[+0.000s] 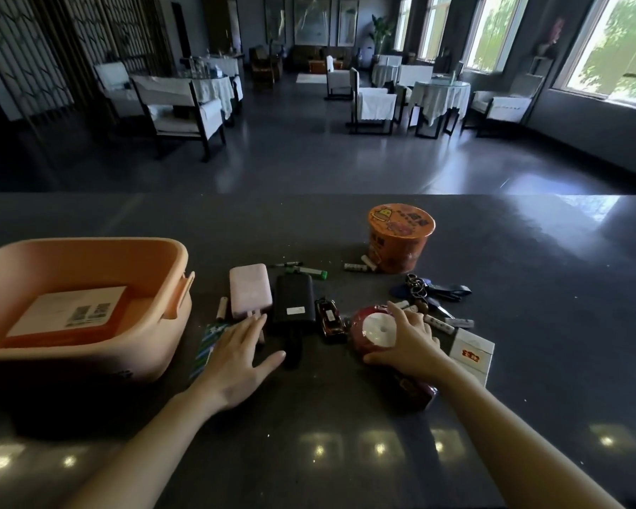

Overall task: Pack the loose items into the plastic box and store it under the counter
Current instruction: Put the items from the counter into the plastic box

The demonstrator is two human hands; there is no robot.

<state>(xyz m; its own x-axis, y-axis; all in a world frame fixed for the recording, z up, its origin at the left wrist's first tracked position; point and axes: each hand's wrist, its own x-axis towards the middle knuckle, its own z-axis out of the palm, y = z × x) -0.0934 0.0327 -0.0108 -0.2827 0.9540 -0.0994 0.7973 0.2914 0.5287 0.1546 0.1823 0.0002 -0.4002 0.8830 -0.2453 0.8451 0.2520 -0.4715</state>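
Observation:
An orange plastic box (169,259) stands at the counter's left with a flat printed card inside. Loose items lie to its right: a pink power bank (249,293), a black power bank (294,302), a small toy car (330,317), batteries, a marker (311,272), keys (425,288), an orange noodle cup (400,236) and a white carton (470,349). My left hand (235,358) lies flat and open on the counter, fingertips at the pink power bank's near end, over a striped packet (204,347). My right hand (410,343) cups a red round pack (368,330) with a white top.
The dark counter (529,325) runs across the view, its far edge dropping to a dining room with chairs and cloth-covered tables. A dark red packet (415,389) lies under my right wrist. Ceiling lights reflect along the counter's near strip.

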